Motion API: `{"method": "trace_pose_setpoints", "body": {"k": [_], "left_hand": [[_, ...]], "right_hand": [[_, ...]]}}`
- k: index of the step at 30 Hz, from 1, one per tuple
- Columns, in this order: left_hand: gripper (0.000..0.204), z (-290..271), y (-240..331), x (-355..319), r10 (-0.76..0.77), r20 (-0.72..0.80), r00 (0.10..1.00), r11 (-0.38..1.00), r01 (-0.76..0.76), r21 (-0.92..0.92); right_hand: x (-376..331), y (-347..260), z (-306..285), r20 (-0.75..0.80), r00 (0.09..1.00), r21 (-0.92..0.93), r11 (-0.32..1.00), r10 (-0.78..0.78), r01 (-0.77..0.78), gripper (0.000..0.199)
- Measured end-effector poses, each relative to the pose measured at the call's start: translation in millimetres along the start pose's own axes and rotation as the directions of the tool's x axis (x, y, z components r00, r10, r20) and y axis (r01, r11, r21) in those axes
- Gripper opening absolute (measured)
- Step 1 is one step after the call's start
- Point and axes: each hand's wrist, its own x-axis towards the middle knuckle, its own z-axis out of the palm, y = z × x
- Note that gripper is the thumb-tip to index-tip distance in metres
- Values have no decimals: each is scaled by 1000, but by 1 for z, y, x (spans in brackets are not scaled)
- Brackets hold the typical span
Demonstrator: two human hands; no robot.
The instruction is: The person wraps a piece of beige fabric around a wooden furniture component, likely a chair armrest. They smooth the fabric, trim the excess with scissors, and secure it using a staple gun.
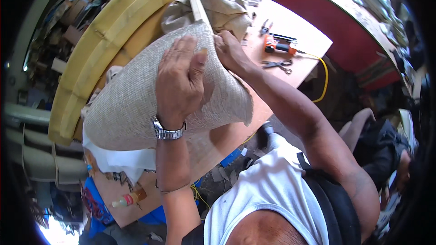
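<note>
Beige woven upholstery fabric (131,81) covers a curved piece that stands on the table in front of me. My left hand (179,75), with a metal watch at the wrist, lies flat on this fabric with the fingers stretched out. At the right edge of the fabric, my right hand (229,51) is closed, its fingers curled at the edge near the lower end of a pale strip (196,2). What the fingertips hold is partly hidden, but they appear to grip the fabric edge. A loose corner of fabric hangs toward my body.
A curved yellow foam-padded frame (106,36) stands behind on the left. Crumpled tan cloth (222,0) lies at the far side. An orange staple gun (278,45) with a yellow hose, scissors (278,66) and pliers (265,28) lie on the right; a bottle (129,198) lies near left.
</note>
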Motion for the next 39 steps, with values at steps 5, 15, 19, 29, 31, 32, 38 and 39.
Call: {"method": "trace_pose_setpoints", "body": {"k": [5, 15, 19, 29, 31, 32, 38, 39], "left_hand": [[51, 2, -9, -1, -104, -46, 994, 969, 112, 219], [51, -26, -25, 3, -603, -335, 724, 789, 604, -115], [60, -58, -105, -44, -763, -355, 540, 489, 842, 229], [61, 36, 50, 35, -814, -171, 556, 415, 761, 499], [59, 46, 69, 43, -785, -175, 595, 450, 741, 499], [58, 51, 78, 44, -778, -189, 599, 439, 733, 519], [56, 49, 94, 34, -713, -148, 685, 444, 605, 661], [57, 47, 98, 30, -715, -132, 686, 456, 601, 656]], "right_hand": [[-13, 5, 14, 260, 902, 422, 800, 343, -426, 57], [25, 97, -28, 941, 268, 315, 831, -209, -458, 62], [52, 94, -17, 873, 347, 400, 910, -342, -107, 57], [57, 94, -1, 822, 449, 371, 927, -351, 46, 55], [56, 98, 2, 780, 507, 390, 918, -367, 64, 54], [55, 99, 3, 786, 497, 403, 914, -367, 39, 53], [67, 182, -11, 757, 549, 397, 917, -355, 45, 30], [70, 215, -22, 761, 578, 327, 944, -294, 50, 29]]}}
